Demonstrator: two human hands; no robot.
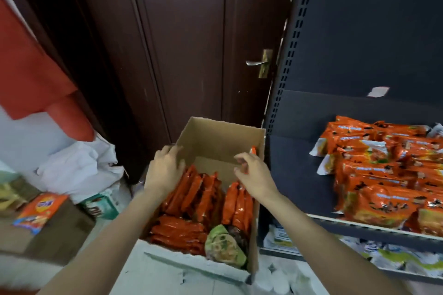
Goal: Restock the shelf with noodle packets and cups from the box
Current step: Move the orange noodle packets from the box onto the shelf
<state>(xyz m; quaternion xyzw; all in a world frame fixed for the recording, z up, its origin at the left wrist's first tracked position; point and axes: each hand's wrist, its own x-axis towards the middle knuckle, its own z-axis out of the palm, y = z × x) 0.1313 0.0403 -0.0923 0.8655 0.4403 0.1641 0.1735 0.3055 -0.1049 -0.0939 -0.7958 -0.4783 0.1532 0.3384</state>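
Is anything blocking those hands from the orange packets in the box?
Nothing visible. The box is open-topped, and both the left hand and right hand hover directly above the upright orange packets.

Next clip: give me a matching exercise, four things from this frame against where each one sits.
Things:
1. green noodle cup
2. stacked orange noodle packets
3. left hand
4. door handle

Places:
A. on the brown door
B. near corner of the cardboard box
C. on the dark shelf
D. over the box's left wall

Pairs: 1-B, 2-C, 3-D, 4-A
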